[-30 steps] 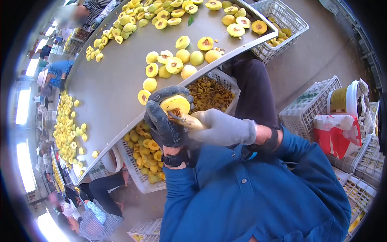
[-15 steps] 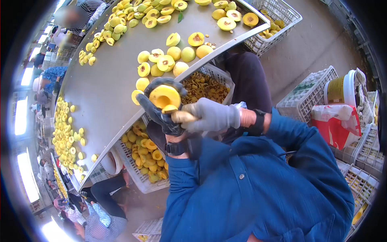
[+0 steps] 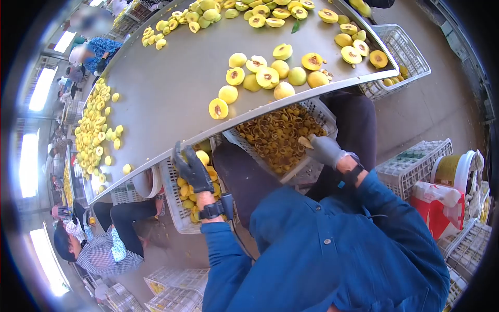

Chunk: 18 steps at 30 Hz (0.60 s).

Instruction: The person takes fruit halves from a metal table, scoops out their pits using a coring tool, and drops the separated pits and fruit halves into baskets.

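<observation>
My left hand (image 3: pixel 193 169), in a dark glove, is over a white crate (image 3: pixel 182 221) of pitted yellow peach halves (image 3: pixel 188 195). Its fingers are stretched out, and one peach half (image 3: pixel 203 157) shows right beside them; I cannot tell whether they touch. My right hand (image 3: pixel 326 151), in a grey glove, is closed around a pale-handled tool (image 3: pixel 305 142) whose working end I cannot make out. It hovers over a basket (image 3: pixel 325 117) of brown pits and scraps (image 3: pixel 278 135). Several cut peaches (image 3: pixel 267 77), pits still inside some, lie near the metal table's edge (image 3: pixel 249 113).
More peach halves (image 3: pixel 96 130) are heaped at the table's far left and along its back. A crate (image 3: pixel 403 52) stands beyond the right corner. Crates (image 3: pixel 410 166), a bucket (image 3: pixel 449 169) and a red bag (image 3: pixel 434 210) are at right. A co-worker (image 3: pixel 112 255) sits at lower left.
My hands have moved apart, left toward the crate of halves, right over the pit basket. The peach half has left my left palm. The view has shifted.
</observation>
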{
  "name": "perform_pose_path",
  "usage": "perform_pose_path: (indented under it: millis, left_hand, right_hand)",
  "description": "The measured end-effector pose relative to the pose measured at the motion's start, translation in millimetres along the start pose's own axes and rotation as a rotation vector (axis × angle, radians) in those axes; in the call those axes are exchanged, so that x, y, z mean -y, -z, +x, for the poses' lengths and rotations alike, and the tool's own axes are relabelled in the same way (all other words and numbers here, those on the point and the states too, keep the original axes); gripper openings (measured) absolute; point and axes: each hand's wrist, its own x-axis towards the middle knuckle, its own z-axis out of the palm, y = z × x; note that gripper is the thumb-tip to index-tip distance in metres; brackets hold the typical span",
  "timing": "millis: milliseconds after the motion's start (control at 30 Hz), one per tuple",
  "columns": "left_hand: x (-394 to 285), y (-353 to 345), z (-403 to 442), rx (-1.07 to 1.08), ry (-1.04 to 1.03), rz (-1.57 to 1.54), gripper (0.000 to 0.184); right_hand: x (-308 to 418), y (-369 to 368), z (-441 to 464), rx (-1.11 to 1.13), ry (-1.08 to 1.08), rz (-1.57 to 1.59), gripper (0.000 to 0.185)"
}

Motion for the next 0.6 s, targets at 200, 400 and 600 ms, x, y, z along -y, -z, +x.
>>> perform_pose_path:
  millis: [200, 400, 600]
  left_hand:
    - [12, -77, 73, 0.387, -0.303, 0.073, 0.043]
    - [-5, -118, 87, 0.728, -0.08, -0.18, 0.038]
    - [-86, -47, 41, 0.66, 0.178, -0.618, 0.029]
  right_hand:
    - [12, -9, -7, 0.006, 0.108, 0.042, 0.026]
    - [37, 11, -13, -0.064, 0.099, 0.208, 0.027]
    - [138, 70, 29, -0.473, 0.135, 0.685, 0.039]
